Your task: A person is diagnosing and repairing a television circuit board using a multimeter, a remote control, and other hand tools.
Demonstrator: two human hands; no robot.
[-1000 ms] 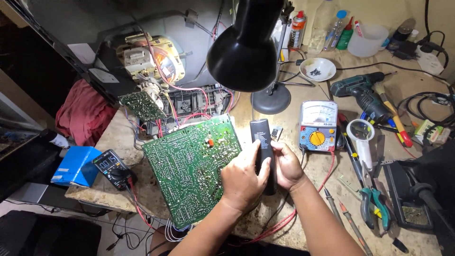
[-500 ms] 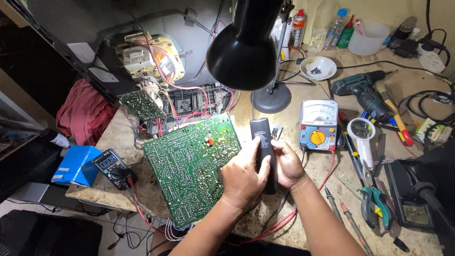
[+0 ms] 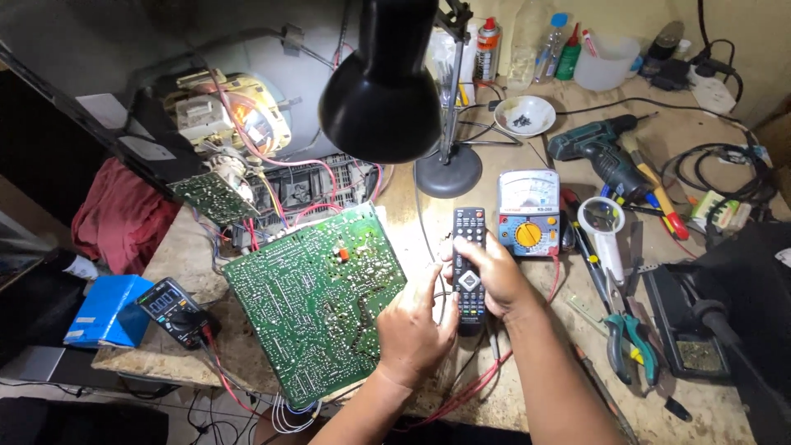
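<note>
Speckled stone-like laminate, worn and dusty, makes up the table (image 3: 725,387), the biggest surface in view and crowded edge to edge. On its left half a large green circuit board (image 3: 317,301) lies tilted, solder side up, its flat face stippled with shiny joints and fed by red and white wires from an opened chassis behind it. A black metal desk lamp (image 3: 381,82), smooth and dome-shaped, hangs over the middle on a thin stem with a round base. To the right sit a teal cordless drill (image 3: 597,152) in matte plastic, a grey analogue multimeter (image 3: 529,213) with an orange dial, a round magnifying glass (image 3: 601,218) and green-handled pliers (image 3: 630,342); a small white bowl (image 3: 525,114) holds dark screws. A black digital meter (image 3: 169,306) rests at the left edge.

Smallest and central is the remote control (image 3: 470,268), a slim black plastic bar with rows of rubbery buttons, held lengthwise just right of the board's corner. The right hand (image 3: 498,276) has its fingers wrapped around the body from the side, thumb on the keys; the left hand (image 3: 416,330) curls loosely, its fingers touching the remote's left edge. In my judgement, handling goes best with the right hand gripping firmly at mid-length and the left steadying, keeping the remote off the bare solder joints.
</note>
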